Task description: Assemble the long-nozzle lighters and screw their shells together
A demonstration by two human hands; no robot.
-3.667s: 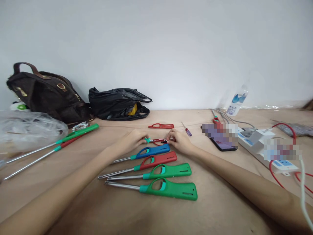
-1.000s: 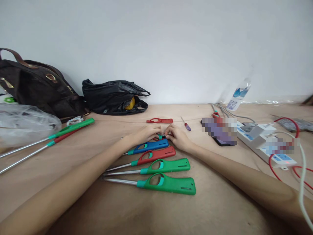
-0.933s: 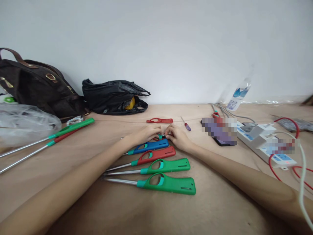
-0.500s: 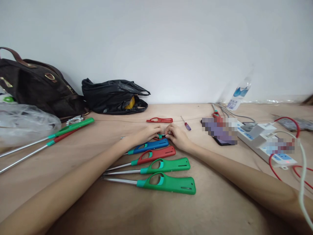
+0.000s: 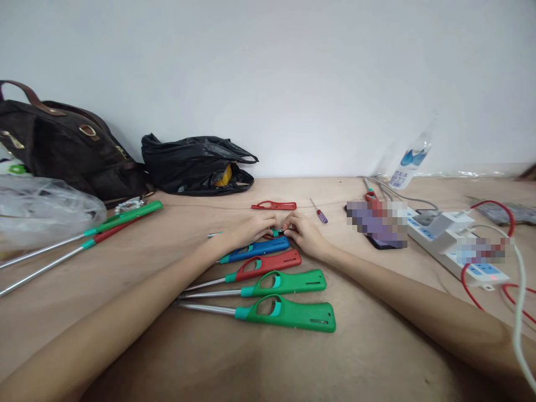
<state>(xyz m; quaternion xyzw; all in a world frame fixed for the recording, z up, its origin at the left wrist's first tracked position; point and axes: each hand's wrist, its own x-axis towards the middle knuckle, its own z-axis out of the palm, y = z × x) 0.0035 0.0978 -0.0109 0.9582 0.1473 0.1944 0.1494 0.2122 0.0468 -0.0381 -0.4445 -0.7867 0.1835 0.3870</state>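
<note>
An opened gas lighter (image 5: 276,234), with a red half-casing, teal trigger and dark inner parts, lies between my hands. My left hand (image 5: 257,225) is closed on its trigger end from the left. My right hand (image 5: 305,231) pinches at its handle end; what exactly the fingertips hold is too small to see. Just nearer lies a blue lighter (image 5: 268,247), then a red lighter (image 5: 272,264) and two green lighters (image 5: 297,282), side by side with metal tubes pointing left. Beyond my hands are a loose red casing half (image 5: 288,206) and a small screwdriver (image 5: 321,216).
Left are two more lighters (image 5: 125,215), a clear plastic bag (image 5: 50,212) and a brown bag (image 5: 62,151). A black plastic bag (image 5: 188,164) rests by the wall. Right are a phone (image 5: 377,226), power strip (image 5: 435,240), cables (image 5: 519,279) and a bottle (image 5: 412,159).
The view has shifted very slightly. Both hands stay at the opened lighter, with no clear change in their grip.
</note>
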